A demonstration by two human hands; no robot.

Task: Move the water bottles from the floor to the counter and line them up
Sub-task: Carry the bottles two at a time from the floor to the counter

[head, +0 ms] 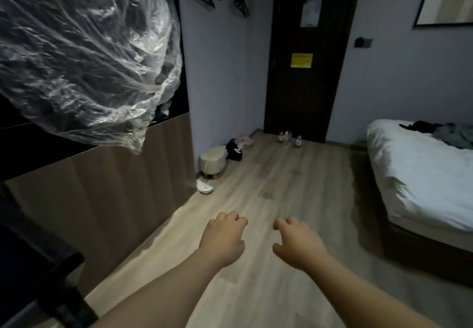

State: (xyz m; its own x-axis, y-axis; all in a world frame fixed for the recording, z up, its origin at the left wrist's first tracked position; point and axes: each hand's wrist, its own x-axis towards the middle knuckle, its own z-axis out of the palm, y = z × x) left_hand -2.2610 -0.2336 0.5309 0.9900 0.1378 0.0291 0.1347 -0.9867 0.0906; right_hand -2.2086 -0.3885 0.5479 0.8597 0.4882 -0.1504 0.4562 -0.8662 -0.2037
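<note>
Several clear water bottles stand together on the wooden floor at the foot of the dark door, far ahead. My left hand and my right hand are stretched out in front of me over the floor, palms down, fingers loosely curled, holding nothing. Both are well short of the bottles. The counter's dark top edge runs along the left above a wood-panelled front; the surface itself is hardly seen.
A crumpled clear plastic bag hangs over the counter at upper left. A small round stool, a black bag and a white slipper lie by the left wall. A white bed fills the right. A black chair is at lower left.
</note>
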